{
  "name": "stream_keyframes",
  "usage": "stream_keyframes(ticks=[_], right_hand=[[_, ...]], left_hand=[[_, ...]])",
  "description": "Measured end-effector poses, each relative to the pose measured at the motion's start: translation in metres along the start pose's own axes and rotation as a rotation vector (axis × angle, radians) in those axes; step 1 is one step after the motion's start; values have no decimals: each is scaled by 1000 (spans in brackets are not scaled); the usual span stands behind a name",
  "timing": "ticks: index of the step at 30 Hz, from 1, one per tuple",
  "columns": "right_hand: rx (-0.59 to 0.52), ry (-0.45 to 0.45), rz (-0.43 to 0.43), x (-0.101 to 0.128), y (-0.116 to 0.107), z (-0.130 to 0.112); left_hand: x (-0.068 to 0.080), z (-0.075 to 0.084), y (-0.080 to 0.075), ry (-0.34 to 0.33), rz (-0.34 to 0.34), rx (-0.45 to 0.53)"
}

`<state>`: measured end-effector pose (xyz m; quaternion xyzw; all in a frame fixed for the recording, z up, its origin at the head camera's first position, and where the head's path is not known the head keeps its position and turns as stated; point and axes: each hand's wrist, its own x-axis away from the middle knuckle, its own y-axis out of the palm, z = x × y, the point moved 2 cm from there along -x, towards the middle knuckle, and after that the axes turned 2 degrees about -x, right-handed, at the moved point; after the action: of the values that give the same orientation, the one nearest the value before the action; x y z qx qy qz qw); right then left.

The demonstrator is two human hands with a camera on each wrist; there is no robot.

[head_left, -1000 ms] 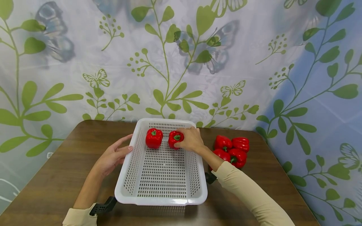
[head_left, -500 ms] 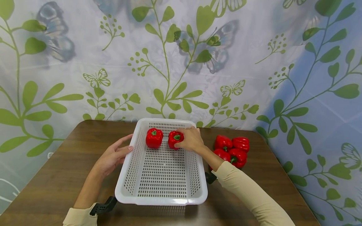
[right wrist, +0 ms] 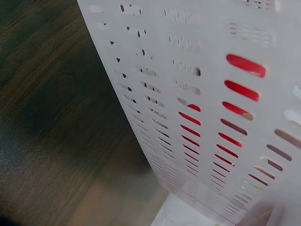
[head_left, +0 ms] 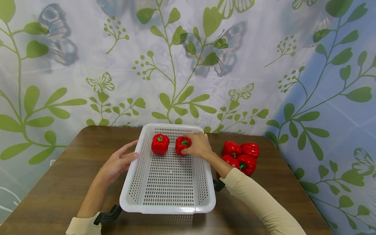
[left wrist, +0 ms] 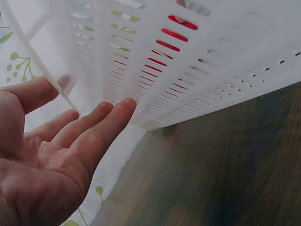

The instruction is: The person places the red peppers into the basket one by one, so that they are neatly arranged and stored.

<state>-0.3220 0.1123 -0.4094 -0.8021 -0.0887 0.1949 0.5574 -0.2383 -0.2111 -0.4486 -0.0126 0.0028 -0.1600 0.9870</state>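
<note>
In the head view a white perforated plastic basket (head_left: 167, 209) stands on a wooden table. One red bell pepper (head_left: 160, 144) sits upright, green stem up, in its far left part. My right hand (head_left: 199, 145) reaches over the basket's right side and grips another red bell pepper (head_left: 180, 146) beside the first, a gap between the two. My left hand (head_left: 116, 164) is at the basket's left side, thumb at the rim. In the left wrist view its fingers (left wrist: 94, 136) lie nearly straight against the outer wall. In the right wrist view, basket slots (right wrist: 233, 110) show red; the right hand's grip is hidden.
Several more red bell peppers (head_left: 247, 164) lie clustered on the table to the right of the basket, near the right forearm. The brown wooden table (head_left: 67, 182) ends at the back against a patterned curtain (head_left: 188, 65) with leaves and butterflies.
</note>
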Motion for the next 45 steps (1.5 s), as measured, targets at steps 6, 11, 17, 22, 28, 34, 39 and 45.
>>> stream_keyframes(ticks=[6,11,17,22,28,34,39,45], right_hand=[[3,-1,-8,1,0,-1],[1,-7,-11,1,0,-1],[-1,-10,-14,0,-1,-1],[-36,-4,-24,-1,-3,0],[-197,19,-58,-1,-11,2],[-379,54,-53,7,-29,5],[-381,88,-5,18,-50,9],[-330,115,-23,34,-70,17]], left_hand=[[1,-1,0,1,5,-9],[1,-1,1,4,5,-12],[0,-1,0,11,-1,-13],[0,-1,-1,13,-8,-7],[0,-1,0,1,0,-2],[0,-1,1,-3,5,7],[0,0,1,-2,8,5],[2,0,1,-10,13,-4]])
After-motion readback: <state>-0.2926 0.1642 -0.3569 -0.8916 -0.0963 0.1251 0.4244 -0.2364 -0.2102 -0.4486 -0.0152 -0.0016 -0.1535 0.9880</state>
